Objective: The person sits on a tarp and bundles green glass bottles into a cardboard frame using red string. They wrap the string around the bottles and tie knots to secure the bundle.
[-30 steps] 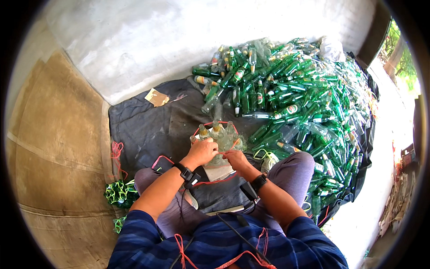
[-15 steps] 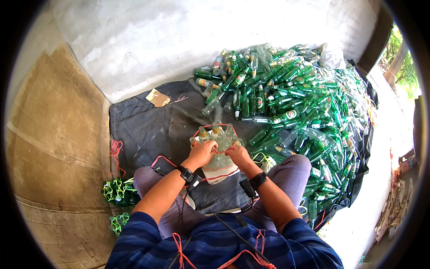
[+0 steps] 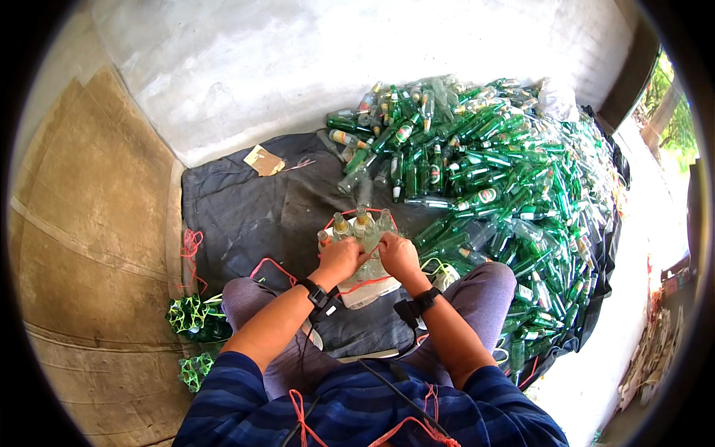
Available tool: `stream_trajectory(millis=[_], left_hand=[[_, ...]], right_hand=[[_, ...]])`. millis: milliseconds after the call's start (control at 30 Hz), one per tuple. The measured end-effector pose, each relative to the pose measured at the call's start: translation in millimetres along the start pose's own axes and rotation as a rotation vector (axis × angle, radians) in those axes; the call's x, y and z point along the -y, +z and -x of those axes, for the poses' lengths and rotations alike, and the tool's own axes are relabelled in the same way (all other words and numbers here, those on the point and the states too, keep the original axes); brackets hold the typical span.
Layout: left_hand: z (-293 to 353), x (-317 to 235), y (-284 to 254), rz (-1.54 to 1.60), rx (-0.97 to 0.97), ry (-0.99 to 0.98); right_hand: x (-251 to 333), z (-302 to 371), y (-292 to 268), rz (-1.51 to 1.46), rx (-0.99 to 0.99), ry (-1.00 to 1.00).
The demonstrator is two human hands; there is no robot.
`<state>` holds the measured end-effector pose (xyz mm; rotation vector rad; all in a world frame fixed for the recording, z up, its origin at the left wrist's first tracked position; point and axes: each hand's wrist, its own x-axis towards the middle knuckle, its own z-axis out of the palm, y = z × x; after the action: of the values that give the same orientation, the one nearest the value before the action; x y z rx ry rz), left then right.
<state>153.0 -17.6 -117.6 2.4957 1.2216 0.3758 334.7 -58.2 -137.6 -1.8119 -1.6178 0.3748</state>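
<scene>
Semi-open wkshop, prob.: big btl heap (image 3: 484,171), blk tarp (image 3: 242,205), bare wall (image 3: 335,59).

Bottle labels (image 3: 487,196): lettering too small to read

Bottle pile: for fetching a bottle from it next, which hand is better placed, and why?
Probably the right hand: it is nearer the bottle pile, which lies mostly to the person's right. The left hand is farther. Both seem to pinch red string, so neither looks free.
</scene>
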Motion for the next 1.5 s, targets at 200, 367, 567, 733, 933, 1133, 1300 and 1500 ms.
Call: stream_trajectory(millis=[200,367,567,733,933,1133,1300,1500], left_hand=[[-6.8,4.3,17.6,-0.099,-0.114,0.103],[-6.8,1.9,19.0,-0.083,-0.105,0.088],[-6.5,4.6,21.3,-0.016,-0.147,0.144],[-7.6,-2.1,13.9,-0.028,-0.065,0.104],[-14.2,-15.1,11.6,-0.033,-0.031,0.066],[-16.5,-29.2,3.3,-0.005,-0.039,0.088],[-18.7,-28.7,10.3,0.006,-0.007,0.065],[-15.6,-17.1,22.6,0.000,0.004,0.102]], right_hand=[[-9.1,-1.7,4.3,-0.038,-0.014,0.050],[-13.0,-1.9,0.5,-0.088,0.009,0.143],[-17.6,3.2,-1.4,-0.067,0.008,0.187],[-29.7,7.7,13.2,-0.061,-0.045,0.187],[-42.9,13.7,18.7,-0.200,-0.054,0.245],[-51.8,11.9,19.7,-0.306,0.051,0.419],[-66.8,9.5,30.2,-0.405,0.148,0.426],[-40.0,10.9,15.3,-0.741,0.243,0.642]])
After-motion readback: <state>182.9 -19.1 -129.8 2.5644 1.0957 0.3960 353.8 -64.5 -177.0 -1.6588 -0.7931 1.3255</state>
